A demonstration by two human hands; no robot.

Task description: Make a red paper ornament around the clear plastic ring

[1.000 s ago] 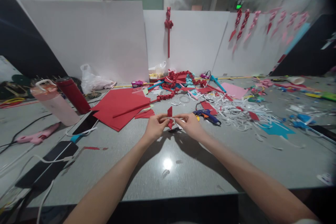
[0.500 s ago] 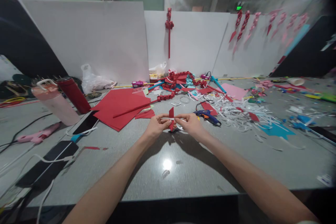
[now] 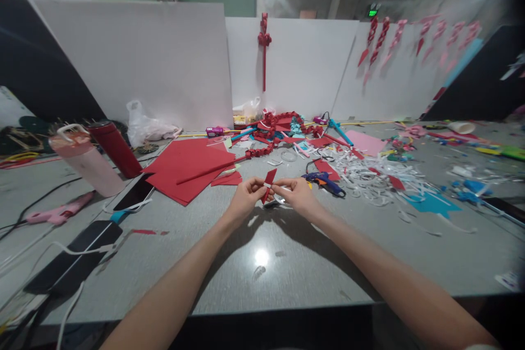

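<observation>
paper (image 3: 269,176), red and narrow, is tilting between the person's two hands, its upper end leaning right, just above the grey table (image 3: 229,273). the left hand (image 3: 246,196) is gripping it from the left side, thumb and fingers closing on its middle. the right hand (image 3: 296,191) is pinching too, its fingertips meeting just beside the paper and seemingly grasping a white strip (image 3: 267,185) that is crossing the middle; the exact contact is too small to make out. a pale curl (image 3: 280,197) is showing under the right fingers, whether part of the same strip or not being hard to tell.

for a neat result, the left thumb should be pressing right at the crossing, so the strip is not slipping along the paper. the right hand should be pulling evenly, drawing the strip flat without creasing the red edges. a glue gun (image 3: 322,176) is lying just right of that hand, near a heap of white strips (image 3: 363,169), so small finger turns would be serving better than wide sweeps.
</observation>
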